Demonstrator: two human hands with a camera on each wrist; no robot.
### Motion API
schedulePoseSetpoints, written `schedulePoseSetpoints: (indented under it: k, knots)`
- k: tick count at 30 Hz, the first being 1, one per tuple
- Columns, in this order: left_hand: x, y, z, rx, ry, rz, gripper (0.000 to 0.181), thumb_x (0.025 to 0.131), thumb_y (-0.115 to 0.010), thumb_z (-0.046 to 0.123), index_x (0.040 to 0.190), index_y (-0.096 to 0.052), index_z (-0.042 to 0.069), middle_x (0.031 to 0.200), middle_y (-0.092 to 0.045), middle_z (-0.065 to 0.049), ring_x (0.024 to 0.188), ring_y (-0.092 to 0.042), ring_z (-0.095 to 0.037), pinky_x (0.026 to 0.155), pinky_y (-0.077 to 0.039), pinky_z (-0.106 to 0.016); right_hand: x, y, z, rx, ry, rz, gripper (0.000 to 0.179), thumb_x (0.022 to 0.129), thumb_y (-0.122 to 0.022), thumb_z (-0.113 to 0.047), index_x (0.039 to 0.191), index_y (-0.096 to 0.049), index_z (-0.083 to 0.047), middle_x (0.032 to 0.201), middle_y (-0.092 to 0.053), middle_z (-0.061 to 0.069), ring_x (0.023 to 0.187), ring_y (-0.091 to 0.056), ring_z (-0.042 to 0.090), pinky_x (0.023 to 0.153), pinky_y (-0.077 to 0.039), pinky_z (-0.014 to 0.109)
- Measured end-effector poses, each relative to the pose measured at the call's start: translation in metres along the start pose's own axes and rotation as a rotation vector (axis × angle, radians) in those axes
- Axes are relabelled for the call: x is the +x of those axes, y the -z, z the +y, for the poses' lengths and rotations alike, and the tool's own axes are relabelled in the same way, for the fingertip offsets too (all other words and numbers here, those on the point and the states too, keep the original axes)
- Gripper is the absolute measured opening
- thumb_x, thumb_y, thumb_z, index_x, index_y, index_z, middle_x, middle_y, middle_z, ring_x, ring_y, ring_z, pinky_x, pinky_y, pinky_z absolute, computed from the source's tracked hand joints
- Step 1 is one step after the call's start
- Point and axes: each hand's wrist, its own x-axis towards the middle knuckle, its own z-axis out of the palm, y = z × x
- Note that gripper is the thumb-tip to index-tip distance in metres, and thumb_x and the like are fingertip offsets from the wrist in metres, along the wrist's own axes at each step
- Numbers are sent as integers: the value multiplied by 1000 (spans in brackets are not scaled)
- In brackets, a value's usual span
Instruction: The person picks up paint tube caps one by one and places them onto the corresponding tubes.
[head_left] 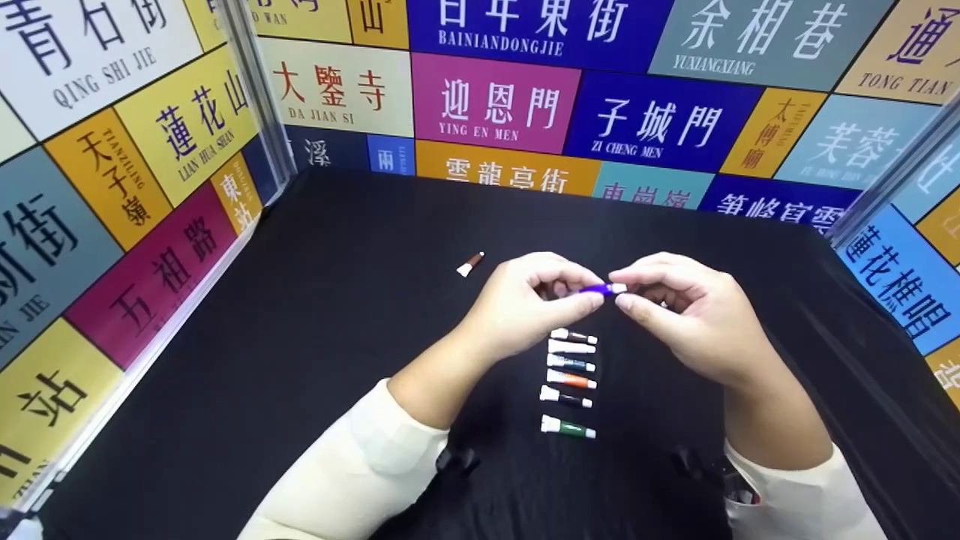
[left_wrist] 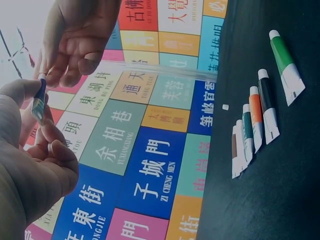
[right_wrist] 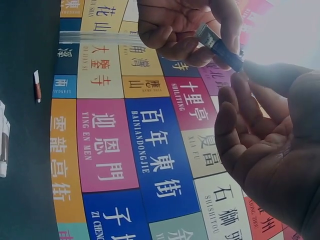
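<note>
Above the black table, both hands hold a small blue-purple paint tube [head_left: 596, 289] between them. My left hand [head_left: 534, 304] pinches its body between thumb and fingers. My right hand [head_left: 694, 311] has thumb and fingertips at the tube's white end. In the right wrist view the tube [right_wrist: 220, 49] slants, its flat crimped end towards the left hand and its other end at the right fingertips. Below the hands lies a row of several paint tubes, among them an orange one [head_left: 574, 379] and a green one [head_left: 571, 427] nearest the body.
A brown paint tube [head_left: 471, 264] lies apart on the black cloth [head_left: 337, 300], left of the hands. A small white piece [left_wrist: 225, 107] sits on the cloth beyond the row. Panels with printed street names [head_left: 495, 101] wall the table at the back and sides.
</note>
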Motion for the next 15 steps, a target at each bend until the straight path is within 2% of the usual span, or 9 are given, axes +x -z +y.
schedulePoseSetpoints:
  k: [7,15]
  knots:
    - [0,-1,-1,19,0,-18,16,93,-84,23,109,-85,17,93,-73,1,86,-64,-11,79,-53,-24,-1,-1,0,-164,-104,42,17,91,-84,-7,100,-85,-21,92,-79,-4,67,-61,8,60,-47,16]
    - [2,3,-2,35,28,-66,18,93,-84,24,110,-84,16,92,-73,0,83,-63,-13,76,-53,-23,0,-3,0,-262,-132,25,8,94,-84,-17,98,-85,-23,83,-73,-10,64,-55,10,57,-44,18]
